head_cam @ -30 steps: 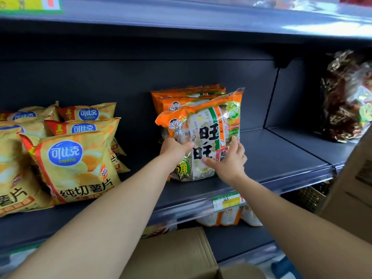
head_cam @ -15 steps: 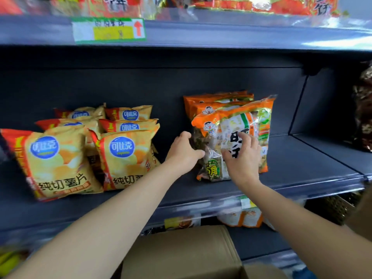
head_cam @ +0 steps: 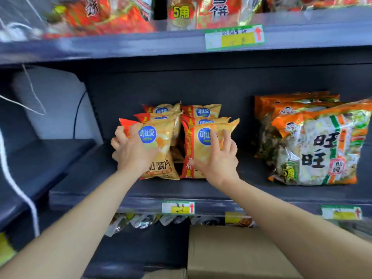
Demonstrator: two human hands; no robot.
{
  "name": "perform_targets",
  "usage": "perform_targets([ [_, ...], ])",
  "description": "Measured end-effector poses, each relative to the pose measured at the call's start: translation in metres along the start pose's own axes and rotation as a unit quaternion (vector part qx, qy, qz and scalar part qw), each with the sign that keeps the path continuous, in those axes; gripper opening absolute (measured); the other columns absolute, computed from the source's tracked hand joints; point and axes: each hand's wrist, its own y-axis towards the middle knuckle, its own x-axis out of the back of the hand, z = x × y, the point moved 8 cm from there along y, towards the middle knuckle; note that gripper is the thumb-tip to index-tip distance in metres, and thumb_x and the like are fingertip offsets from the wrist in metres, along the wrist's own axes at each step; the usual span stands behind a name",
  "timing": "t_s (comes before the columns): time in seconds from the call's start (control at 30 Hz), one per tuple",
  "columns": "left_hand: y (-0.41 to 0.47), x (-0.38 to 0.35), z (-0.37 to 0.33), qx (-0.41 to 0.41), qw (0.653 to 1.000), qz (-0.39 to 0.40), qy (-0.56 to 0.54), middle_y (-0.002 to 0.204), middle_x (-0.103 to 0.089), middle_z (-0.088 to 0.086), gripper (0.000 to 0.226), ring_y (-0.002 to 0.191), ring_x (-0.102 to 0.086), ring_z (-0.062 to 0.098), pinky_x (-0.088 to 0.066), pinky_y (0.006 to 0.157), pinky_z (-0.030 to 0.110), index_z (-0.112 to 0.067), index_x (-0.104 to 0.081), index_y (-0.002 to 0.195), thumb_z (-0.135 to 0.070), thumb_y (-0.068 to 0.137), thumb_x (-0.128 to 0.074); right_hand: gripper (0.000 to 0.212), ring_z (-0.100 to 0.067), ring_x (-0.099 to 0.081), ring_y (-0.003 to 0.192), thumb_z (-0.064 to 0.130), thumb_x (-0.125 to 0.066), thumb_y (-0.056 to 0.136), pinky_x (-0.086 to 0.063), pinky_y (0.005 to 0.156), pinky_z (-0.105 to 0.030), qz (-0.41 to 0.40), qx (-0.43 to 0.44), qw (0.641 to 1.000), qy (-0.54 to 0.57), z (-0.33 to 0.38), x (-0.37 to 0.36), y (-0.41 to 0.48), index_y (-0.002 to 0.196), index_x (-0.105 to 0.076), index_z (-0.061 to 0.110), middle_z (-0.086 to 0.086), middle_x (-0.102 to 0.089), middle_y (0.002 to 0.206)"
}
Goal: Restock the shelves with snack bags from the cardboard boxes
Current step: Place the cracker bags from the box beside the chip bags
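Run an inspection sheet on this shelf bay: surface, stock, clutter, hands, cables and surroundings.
Surface: dark middle shelf, bare to the left of the stock.
Job's things: front left chip bag and front right chip bag upright, more behind; orange cracker bags to the right; cardboard box below.
Clutter: nothing seen.
Grippers: left hand curls round the front left chip bag's left edge; right hand presses spread fingers on the front right chip bag.
Cables: white cord hangs far left; thin dark cable further back.
Surroundings: red bags on the upper shelf; price tags on shelf edges.
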Motion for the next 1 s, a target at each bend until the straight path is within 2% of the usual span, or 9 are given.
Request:
perform_targets([
  [0.07, 0.012, -0.021, 0.021, 0.033, 0.991, 0.088, -0.098, 0.152, -0.014, 0.011, 0.102, 0.136, -0.025, 0.032, -0.031, 0.107, 0.045, -0.029, -0.012, 0.148, -0.036, 0.071, -0.079, 0.1, -0.032, 0.005, 0.145, 0.059, -0.064, 0.079, -0.027, 0.112, -0.052, 0.026, -0.013, 1.0, -0.011, -0.003, -0.008, 0.008, 0.151, -0.002, 0.03, -0.001, 0.017, 0.158],
  [0.13, 0.016, -0.037, 0.028, 0.037, 0.979, 0.136, -0.15, 0.15, -0.021, 0.014, 0.111, 0.132, -0.036, 0.031, -0.034, 0.106, 0.041, -0.032, -0.001, 0.15, -0.03, 0.072, -0.08, 0.103, -0.031, 0.005, 0.145, 0.059, -0.066, 0.077, -0.028, 0.112, -0.052, 0.043, -0.027, 0.999, -0.018, -0.008, -0.012, 0.017, 0.151, 0.0, 0.032, 0.002, 0.018, 0.158],
  [0.23, 0.019, -0.045, 0.029, 0.049, 0.982, 0.122, -0.133, 0.146, -0.024, 0.015, 0.108, 0.123, -0.046, 0.035, -0.039, 0.1, 0.04, -0.036, 0.0, 0.15, -0.031, 0.074, -0.078, 0.106, -0.032, 0.001, 0.145, 0.059, -0.069, 0.075, -0.031, 0.11, -0.053, 0.05, -0.047, 0.998, -0.017, -0.012, -0.013, 0.027, 0.15, 0.001, 0.035, 0.005, 0.016, 0.157],
  [0.43, 0.024, -0.054, 0.022, 0.04, 0.989, 0.114, -0.082, 0.146, -0.024, 0.013, 0.106, 0.121, -0.048, 0.037, -0.043, 0.092, 0.043, -0.035, 0.004, 0.149, -0.037, 0.078, -0.074, 0.099, -0.033, -0.008, 0.142, 0.056, -0.064, 0.081, -0.036, 0.107, -0.052, 0.02, -0.041, 0.998, -0.043, -0.009, -0.02, 0.034, 0.151, 0.003, 0.034, 0.004, 0.017, 0.157],
  [0.6, 0.02, -0.06, 0.02, 0.04, 0.99, 0.108, -0.08, 0.145, -0.025, 0.014, 0.105, 0.122, -0.045, 0.038, -0.044, 0.096, 0.047, -0.036, 0.009, 0.149, -0.037, 0.081, -0.071, 0.1, -0.035, -0.005, 0.143, 0.057, -0.062, 0.082, -0.032, 0.109, -0.05, 0.013, -0.04, 0.998, -0.056, -0.014, -0.017, 0.028, 0.151, 0.007, 0.034, 0.002, 0.017, 0.157],
  [0.77, 0.017, -0.051, 0.022, 0.037, 0.985, 0.101, -0.132, 0.146, -0.028, 0.013, 0.112, 0.124, -0.046, 0.031, -0.041, 0.091, 0.038, -0.03, 0.008, 0.15, -0.028, 0.077, -0.077, 0.107, -0.036, -0.005, 0.145, 0.057, -0.066, 0.078, -0.03, 0.111, -0.05, 0.005, -0.028, 0.999, -0.039, -0.016, -0.01, 0.018, 0.151, 0.009, 0.032, -0.002, 0.016, 0.158],
  [1.0, 0.008, -0.05, 0.025, 0.043, 0.984, 0.117, -0.129, 0.145, -0.031, 0.011, 0.111, 0.124, -0.047, 0.03, -0.043, 0.094, 0.041, -0.025, 0.002, 0.151, -0.025, 0.075, -0.079, 0.1, -0.031, -0.009, 0.143, 0.047, -0.07, 0.08, -0.035, 0.11, -0.046, 0.007, -0.009, 1.0, -0.016, -0.017, -0.007, 0.001, 0.151, -0.003, 0.025, -0.002, 0.009, 0.158],
])
